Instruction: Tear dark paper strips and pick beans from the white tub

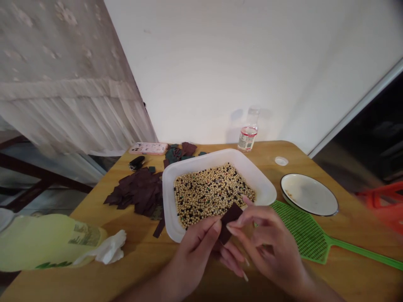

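Observation:
Between thumb and fingers, my left hand (201,245) grips a small dark brown rectangular piece (229,224), thin like cloth or paper. The fingertips of my right hand (270,243) are closed at the piece's right edge, pinching or touching it. Both hands are over the near edge of a white plastic tub (171,201). Inside the tub lie pale round beads or beans (204,193) mixed with black and a few coloured ones. Left of the tub is a heap of similar dark brown pieces (138,191); dark green and brown scraps (178,153) lie behind it.
A green fly swatter (302,230) and a white dark-rimmed dish (310,195) are on the right. Behind stand a clear labelled bottle (247,134) and a white cap (281,161). A pink phone (148,148), black key fob (137,162) and yellow tissue pack (56,241) sit left.

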Action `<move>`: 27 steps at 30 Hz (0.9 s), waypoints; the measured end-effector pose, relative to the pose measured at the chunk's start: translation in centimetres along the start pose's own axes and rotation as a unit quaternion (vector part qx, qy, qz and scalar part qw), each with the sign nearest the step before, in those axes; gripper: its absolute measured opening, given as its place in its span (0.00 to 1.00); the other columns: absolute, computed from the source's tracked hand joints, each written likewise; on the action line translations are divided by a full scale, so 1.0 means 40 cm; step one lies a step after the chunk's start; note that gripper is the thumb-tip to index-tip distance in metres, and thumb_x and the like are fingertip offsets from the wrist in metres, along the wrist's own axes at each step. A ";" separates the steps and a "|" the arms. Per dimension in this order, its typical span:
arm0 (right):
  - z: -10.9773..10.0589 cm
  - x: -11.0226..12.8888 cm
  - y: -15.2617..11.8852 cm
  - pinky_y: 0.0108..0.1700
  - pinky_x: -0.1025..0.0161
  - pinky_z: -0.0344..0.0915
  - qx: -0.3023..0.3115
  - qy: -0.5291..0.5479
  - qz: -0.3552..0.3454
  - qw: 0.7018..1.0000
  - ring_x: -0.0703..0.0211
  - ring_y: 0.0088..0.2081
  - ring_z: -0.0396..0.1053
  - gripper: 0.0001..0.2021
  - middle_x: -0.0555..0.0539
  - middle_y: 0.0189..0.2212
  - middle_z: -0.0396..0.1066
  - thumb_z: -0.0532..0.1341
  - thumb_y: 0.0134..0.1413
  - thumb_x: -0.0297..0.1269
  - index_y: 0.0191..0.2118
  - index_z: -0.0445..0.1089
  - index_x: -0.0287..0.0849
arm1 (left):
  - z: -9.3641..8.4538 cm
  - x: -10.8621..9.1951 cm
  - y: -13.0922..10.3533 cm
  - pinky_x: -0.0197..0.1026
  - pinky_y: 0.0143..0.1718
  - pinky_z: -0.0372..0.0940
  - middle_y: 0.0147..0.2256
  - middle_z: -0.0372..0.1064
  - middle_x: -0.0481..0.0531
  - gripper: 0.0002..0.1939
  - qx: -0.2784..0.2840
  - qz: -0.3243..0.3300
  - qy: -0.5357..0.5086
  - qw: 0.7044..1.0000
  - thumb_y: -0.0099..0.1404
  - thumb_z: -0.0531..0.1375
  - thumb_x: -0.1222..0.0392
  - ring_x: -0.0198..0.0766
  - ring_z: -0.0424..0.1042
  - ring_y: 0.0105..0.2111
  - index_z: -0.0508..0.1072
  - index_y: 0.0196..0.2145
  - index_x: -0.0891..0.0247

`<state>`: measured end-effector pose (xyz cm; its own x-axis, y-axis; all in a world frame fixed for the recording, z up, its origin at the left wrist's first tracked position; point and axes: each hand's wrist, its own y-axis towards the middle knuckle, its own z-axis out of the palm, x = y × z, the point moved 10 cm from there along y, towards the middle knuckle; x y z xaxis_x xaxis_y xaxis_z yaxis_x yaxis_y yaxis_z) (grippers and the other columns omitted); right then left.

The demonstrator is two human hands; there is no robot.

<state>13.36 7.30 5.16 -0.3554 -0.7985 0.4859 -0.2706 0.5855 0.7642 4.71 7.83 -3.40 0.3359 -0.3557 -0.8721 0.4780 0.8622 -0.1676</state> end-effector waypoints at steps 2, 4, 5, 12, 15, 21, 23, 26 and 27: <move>0.002 0.002 0.000 0.54 0.50 0.67 0.001 0.005 -0.004 1.000 0.65 0.30 0.72 0.14 0.51 0.32 0.65 0.59 0.51 0.21 0.20 0.59 0.44 | 0.001 -0.002 0.001 0.33 0.24 0.66 0.22 0.74 0.51 0.18 0.001 0.001 0.009 1.000 0.63 0.55 0.45 0.34 0.73 0.19 0.68 0.32 0.66; -0.010 -0.005 -0.001 0.54 0.50 0.67 -0.023 0.007 0.010 1.000 0.65 0.30 0.72 0.15 0.51 0.32 0.64 0.59 0.50 0.20 0.20 0.57 0.44 | -0.001 -0.004 0.002 0.33 0.24 0.66 0.22 0.74 0.51 0.18 -0.004 0.005 0.012 1.000 0.63 0.55 0.45 0.34 0.73 0.19 0.68 0.35 0.66; -0.013 -0.008 -0.002 0.54 0.49 0.67 -0.028 0.008 0.014 0.999 0.65 0.31 0.72 0.16 0.51 0.32 0.64 0.59 0.50 0.20 0.20 0.56 0.44 | -0.002 -0.004 0.003 0.33 0.24 0.66 0.22 0.74 0.52 0.18 -0.007 0.004 0.012 1.000 0.63 0.55 0.45 0.34 0.73 0.19 0.67 0.35 0.66; -0.003 -0.003 -0.003 0.54 0.49 0.67 -0.004 -0.009 0.002 1.000 0.65 0.30 0.72 0.15 0.52 0.30 0.64 0.59 0.51 0.21 0.21 0.57 0.45 | -0.003 -0.002 0.000 0.33 0.24 0.67 0.23 0.75 0.52 0.18 -0.010 0.004 0.011 1.000 0.63 0.55 0.45 0.33 0.74 0.20 0.68 0.35 0.66; -0.003 0.003 0.001 0.53 0.50 0.68 -0.005 -0.008 -0.005 1.000 0.65 0.28 0.72 0.13 0.51 0.29 0.64 0.59 0.51 0.22 0.23 0.58 0.45 | 0.000 0.000 -0.002 0.33 0.24 0.67 0.23 0.75 0.52 0.19 -0.009 -0.004 0.015 1.000 0.63 0.55 0.45 0.33 0.73 0.19 0.68 0.34 0.66; -0.012 0.002 -0.002 0.54 0.51 0.67 -0.033 -0.015 -0.006 0.999 0.65 0.27 0.72 0.14 0.52 0.27 0.64 0.58 0.52 0.22 0.22 0.57 0.44 | 0.011 -0.003 -0.004 0.32 0.23 0.67 0.21 0.74 0.51 0.18 0.005 0.005 0.013 1.000 0.64 0.54 0.46 0.33 0.73 0.19 0.68 0.36 0.67; -0.004 0.002 -0.004 0.55 0.51 0.67 -0.016 -0.015 -0.009 1.000 0.65 0.27 0.72 0.12 0.52 0.27 0.64 0.58 0.53 0.23 0.23 0.59 0.44 | 0.011 0.000 -0.004 0.32 0.24 0.67 0.22 0.74 0.52 0.18 0.011 0.004 0.014 1.000 0.64 0.54 0.46 0.33 0.74 0.19 0.68 0.36 0.67; -0.006 0.005 -0.004 0.54 0.51 0.67 -0.021 -0.021 -0.015 0.999 0.66 0.28 0.72 0.13 0.53 0.27 0.64 0.59 0.53 0.23 0.23 0.58 0.43 | 0.008 0.002 -0.005 0.32 0.24 0.68 0.24 0.75 0.54 0.19 0.017 0.009 0.007 1.000 0.65 0.53 0.47 0.33 0.74 0.20 0.69 0.39 0.68; -0.012 0.002 -0.004 0.54 0.51 0.67 -0.033 -0.023 -0.011 0.999 0.66 0.28 0.72 0.14 0.54 0.27 0.64 0.59 0.52 0.23 0.22 0.56 0.43 | 0.007 0.003 -0.005 0.32 0.24 0.68 0.24 0.76 0.54 0.19 0.019 0.011 0.004 1.000 0.65 0.53 0.47 0.32 0.74 0.20 0.69 0.41 0.68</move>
<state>13.81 7.08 5.30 -0.3916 -0.8024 0.4504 -0.2200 0.5569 0.8009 4.90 7.52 -3.34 0.3403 -0.3342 -0.8789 0.5006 0.8556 -0.1316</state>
